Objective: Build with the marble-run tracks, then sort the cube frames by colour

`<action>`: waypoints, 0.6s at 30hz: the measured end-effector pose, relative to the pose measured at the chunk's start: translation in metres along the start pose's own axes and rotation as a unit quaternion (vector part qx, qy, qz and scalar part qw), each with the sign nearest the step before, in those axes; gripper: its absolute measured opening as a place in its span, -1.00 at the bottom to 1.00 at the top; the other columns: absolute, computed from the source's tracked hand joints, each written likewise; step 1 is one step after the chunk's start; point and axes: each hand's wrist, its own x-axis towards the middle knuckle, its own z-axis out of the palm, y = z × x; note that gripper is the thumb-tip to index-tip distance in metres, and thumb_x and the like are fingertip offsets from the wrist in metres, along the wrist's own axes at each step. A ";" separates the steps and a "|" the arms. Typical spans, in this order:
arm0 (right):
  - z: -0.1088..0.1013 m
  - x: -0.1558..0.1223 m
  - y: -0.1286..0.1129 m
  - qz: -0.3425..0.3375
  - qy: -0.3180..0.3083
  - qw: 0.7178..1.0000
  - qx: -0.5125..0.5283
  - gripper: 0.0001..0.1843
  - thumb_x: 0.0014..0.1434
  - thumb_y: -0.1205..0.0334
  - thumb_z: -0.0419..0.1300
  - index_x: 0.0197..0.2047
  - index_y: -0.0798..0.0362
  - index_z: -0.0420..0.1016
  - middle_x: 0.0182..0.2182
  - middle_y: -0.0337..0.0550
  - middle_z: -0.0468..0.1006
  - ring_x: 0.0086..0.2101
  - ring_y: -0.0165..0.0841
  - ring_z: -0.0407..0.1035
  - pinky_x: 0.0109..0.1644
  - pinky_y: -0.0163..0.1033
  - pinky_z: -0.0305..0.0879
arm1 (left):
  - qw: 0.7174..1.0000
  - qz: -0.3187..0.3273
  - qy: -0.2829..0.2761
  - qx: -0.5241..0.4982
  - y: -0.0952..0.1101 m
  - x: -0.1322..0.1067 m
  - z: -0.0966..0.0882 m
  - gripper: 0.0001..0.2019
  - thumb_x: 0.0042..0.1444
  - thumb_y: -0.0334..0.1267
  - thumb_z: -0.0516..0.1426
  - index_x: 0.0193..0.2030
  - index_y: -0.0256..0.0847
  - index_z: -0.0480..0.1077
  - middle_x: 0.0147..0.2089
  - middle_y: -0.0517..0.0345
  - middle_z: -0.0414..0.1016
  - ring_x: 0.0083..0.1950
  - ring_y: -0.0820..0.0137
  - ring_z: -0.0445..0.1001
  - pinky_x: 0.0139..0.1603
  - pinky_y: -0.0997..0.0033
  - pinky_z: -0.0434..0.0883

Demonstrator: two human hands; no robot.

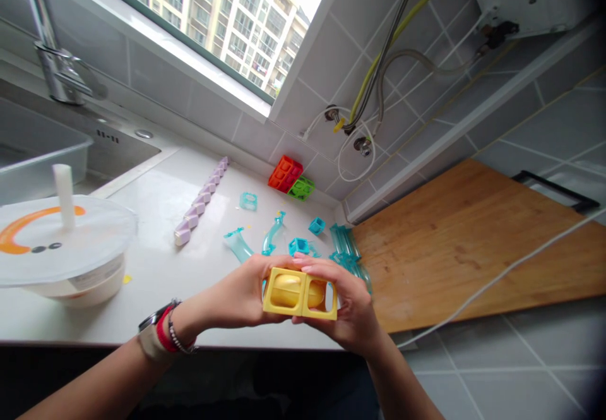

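Both hands hold a pair of joined yellow hollow cube blocks (pixel 300 293) just above the near edge of the white countertop (pixel 156 205). My left hand (pixel 239 297) grips the left block, fingers curled over its top. My right hand (pixel 348 309) grips the right block from the side and below. Behind the blocks lie several translucent teal track pieces and small teal cubes (pixel 299 246) on the counter. A row of lilac blocks (pixel 201 203) runs diagonally to the left. A red cube (pixel 285 173) and a green cube (pixel 302 187) sit by the tiled wall.
A white lidded bowl with an orange mark and a straw (pixel 61 243) stands at the left. A sink with a clear tub (pixel 42 155) and a tap (pixel 57 66) is behind it. A wooden board (pixel 468 237) lies right, crossed by a white cable (pixel 502 275). Hoses (pixel 374 79) hang on the wall.
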 end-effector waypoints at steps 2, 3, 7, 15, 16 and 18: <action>-0.001 0.000 -0.001 -0.001 -0.001 1.000 -0.005 -0.26 0.08 0.23 0.57 0.28 -0.12 0.43 0.17 0.07 0.63 0.20 0.00 0.52 0.31 0.15 0.46 | 1.000 -0.001 -0.012 -0.019 -0.001 0.000 0.000 -0.63 0.16 -0.23 0.37 0.08 -0.24 0.47 -0.17 0.11 0.63 -0.23 0.37 0.56 -0.16 0.48 0.49; -0.002 -0.001 -0.001 -0.001 -0.001 1.000 -0.005 -0.26 0.08 0.24 0.57 0.28 -0.12 0.43 0.17 0.07 0.63 0.20 0.00 0.52 0.31 0.15 0.46 | 0.999 -0.003 -0.020 -0.032 -0.001 0.000 0.001 -0.65 0.19 -0.24 0.35 0.07 -0.24 0.46 -0.19 0.12 0.63 -0.25 0.37 0.57 -0.17 0.48 0.49; -0.002 -0.006 0.001 0.026 0.003 1.000 0.009 -0.26 0.06 0.22 0.58 0.27 -0.12 0.46 0.16 0.04 0.63 0.20 0.00 0.51 0.33 0.10 0.45 | 0.998 -0.017 -0.027 -0.054 0.000 0.002 0.002 -0.70 0.19 -0.27 0.33 0.04 -0.24 0.47 -0.22 0.14 0.62 -0.26 0.37 0.55 -0.16 0.45 0.49; 0.005 -0.011 0.005 0.177 0.051 0.978 0.095 -0.26 0.23 -0.16 0.41 0.36 -0.11 0.32 0.35 0.11 0.43 0.29 0.01 0.41 0.35 0.12 0.42 | 0.965 -0.116 -0.007 -0.235 -0.012 0.008 0.008 -0.41 0.07 -0.17 0.44 0.20 -0.22 0.41 0.07 -0.07 0.61 0.04 0.12 0.62 0.00 0.27 0.55; 0.003 -0.010 0.007 0.166 0.052 0.980 0.096 -0.14 0.20 -0.23 0.40 0.43 -0.13 0.23 0.42 0.11 0.32 0.34 0.02 0.33 0.38 0.15 0.37 | 0.959 -0.128 0.021 -0.252 -0.013 0.008 0.008 -0.36 0.07 -0.12 0.44 0.24 -0.22 0.38 0.11 -0.11 0.60 0.05 0.10 0.62 -0.01 0.25 0.56; -0.001 -0.009 0.012 0.122 0.031 0.990 0.065 0.16 0.04 -0.34 0.46 0.53 -0.17 0.04 0.53 0.11 0.08 0.44 0.09 0.14 0.46 0.22 0.24 | 0.948 -0.145 0.076 -0.271 -0.012 0.007 0.009 -0.27 0.12 -0.04 0.42 0.34 -0.16 0.27 0.18 -0.16 0.56 0.07 0.06 0.63 -0.05 0.24 0.58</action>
